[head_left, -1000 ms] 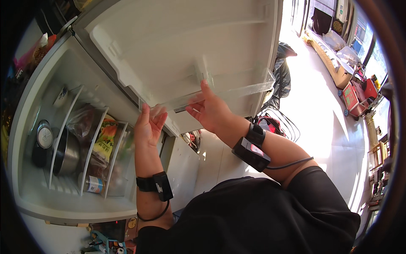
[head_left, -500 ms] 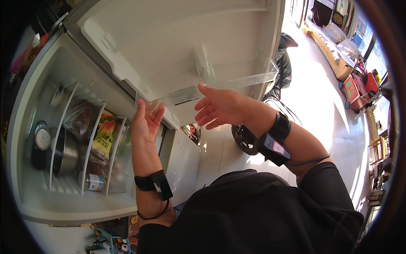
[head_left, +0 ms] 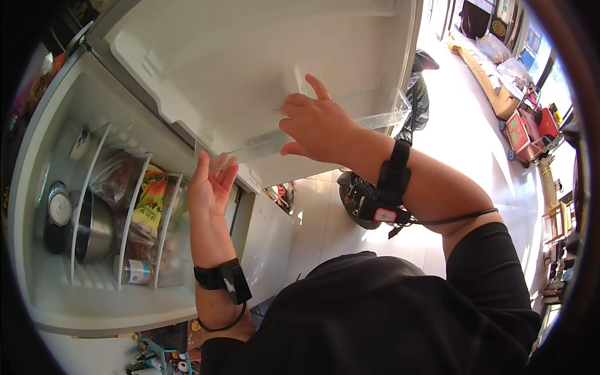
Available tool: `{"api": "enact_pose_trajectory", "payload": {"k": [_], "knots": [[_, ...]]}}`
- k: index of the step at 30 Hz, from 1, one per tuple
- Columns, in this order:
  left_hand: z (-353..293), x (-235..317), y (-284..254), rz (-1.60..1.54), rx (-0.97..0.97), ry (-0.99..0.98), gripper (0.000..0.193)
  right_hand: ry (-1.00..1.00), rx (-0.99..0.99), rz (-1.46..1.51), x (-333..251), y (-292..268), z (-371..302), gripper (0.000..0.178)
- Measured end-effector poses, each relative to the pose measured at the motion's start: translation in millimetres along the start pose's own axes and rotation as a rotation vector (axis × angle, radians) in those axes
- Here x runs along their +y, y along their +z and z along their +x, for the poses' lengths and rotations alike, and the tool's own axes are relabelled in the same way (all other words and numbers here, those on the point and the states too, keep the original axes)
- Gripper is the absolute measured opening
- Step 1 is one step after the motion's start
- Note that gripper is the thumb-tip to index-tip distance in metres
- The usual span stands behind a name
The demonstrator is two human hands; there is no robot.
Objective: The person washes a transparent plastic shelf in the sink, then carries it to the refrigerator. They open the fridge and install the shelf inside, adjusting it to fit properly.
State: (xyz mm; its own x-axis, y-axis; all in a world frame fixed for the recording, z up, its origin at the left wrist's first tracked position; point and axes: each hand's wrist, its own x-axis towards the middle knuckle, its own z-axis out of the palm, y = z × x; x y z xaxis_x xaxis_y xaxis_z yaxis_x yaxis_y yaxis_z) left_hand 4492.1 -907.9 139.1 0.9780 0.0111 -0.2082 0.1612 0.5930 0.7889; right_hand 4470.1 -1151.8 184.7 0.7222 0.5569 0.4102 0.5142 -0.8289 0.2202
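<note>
A clear plastic door shelf (head_left: 275, 144) runs along the lower part of the open white fridge door (head_left: 231, 56). My left hand (head_left: 211, 187) grips its left end, thumb up on the near side and fingertips against the plastic. Over the shelf's middle hovers my right hand (head_left: 319, 128), back of the hand up. Its index finger stretches toward the door's inner face while the other fingers bend apart. Nothing shows in the right hand, though its palm is hidden. Both forearms wear black strapped devices.
The open fridge compartment (head_left: 56, 287) at left has wire shelves bearing a steel pot (head_left: 94, 228), a yellow food bag (head_left: 150, 200) and a can (head_left: 137, 272). Beyond the door lies a black helmet-like object (head_left: 356, 200) on the tiled floor. A red cart (head_left: 531, 134) stands far right.
My right hand has turned palm down and moved up over the shelf, its index finger stretching out. My left hand stays at the shelf's end, shifted slightly left in the view.
</note>
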Motion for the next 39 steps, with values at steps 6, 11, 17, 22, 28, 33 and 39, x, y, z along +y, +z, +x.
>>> {"api": "enact_pose_trajectory", "payload": {"k": [6, 11, 17, 22, 28, 33, 39], "knots": [[0, -5, 2, 0.005, -0.021, 0.013, 0.044, -0.031, -0.13, -0.009, 4, 7, 8, 0.035], [-2, -4, 10, -0.046, 0.014, 0.008, 0.038, -0.012, -0.062, 0.109, 8, 6, 12, 0.028], [-7, -2, 23, -0.108, 0.062, 0.013, 0.036, -0.1, -0.046, 0.161, 26, -4, 22, 0.026], [-7, -2, 26, -0.028, 0.104, 0.036, 0.037, -0.097, -0.053, 0.108, 20, 2, 22, 0.029], [-4, -5, 23, -0.001, 0.1, 0.042, 0.034, -0.089, -0.178, 0.141, 24, 3, 25, 0.032], [-3, -3, 23, -0.03, 0.087, 0.037, 0.036, -0.061, -0.135, 0.186, 21, 2, 23, 0.031], [-9, 4, 33, 0.043, 0.138, 0.031, 0.043, -0.03, -0.039, 0.248, 17, -1, 17, 0.028]]}}
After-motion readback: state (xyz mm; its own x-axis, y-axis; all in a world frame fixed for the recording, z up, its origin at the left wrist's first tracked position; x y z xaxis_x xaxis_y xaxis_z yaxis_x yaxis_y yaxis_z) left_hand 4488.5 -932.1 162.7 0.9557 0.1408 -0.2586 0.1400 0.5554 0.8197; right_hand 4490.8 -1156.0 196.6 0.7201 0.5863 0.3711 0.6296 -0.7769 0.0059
